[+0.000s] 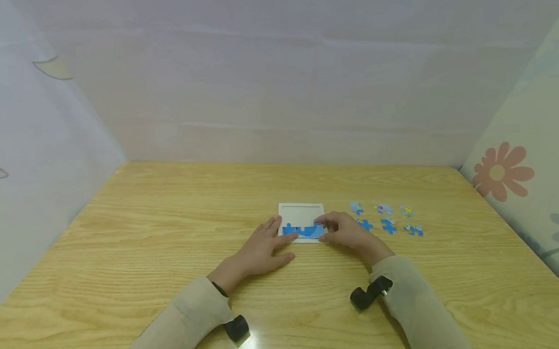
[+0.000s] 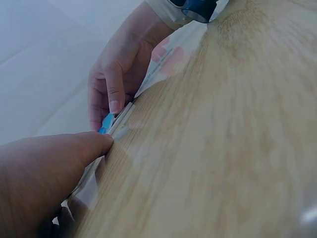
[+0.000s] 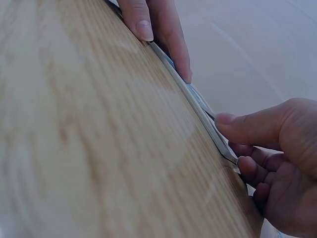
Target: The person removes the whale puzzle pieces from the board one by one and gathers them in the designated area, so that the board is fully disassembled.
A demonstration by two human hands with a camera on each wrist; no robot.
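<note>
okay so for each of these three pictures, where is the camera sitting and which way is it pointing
Head: worn on the head, facing forward and down at the wooden table, the puzzle frame and loose puzzle pieces; both sleeves, left hand and right hand show.
Left wrist: low over the table, facing the frame's edge; left thumb close up, right hand beyond.
Right wrist: low, facing the other way; right fingers near, left fingers beyond.
Shared: both wrist views show the frame and both hands.

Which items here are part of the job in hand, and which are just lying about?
In the job:
- white puzzle frame with blue pieces set along its near edge
- left hand, fingers on the frame's left end
- right hand, fingers at the frame's right end
- six loose puzzle pieces to the right

Lying about:
- wooden table
- patterned screens around it
</note>
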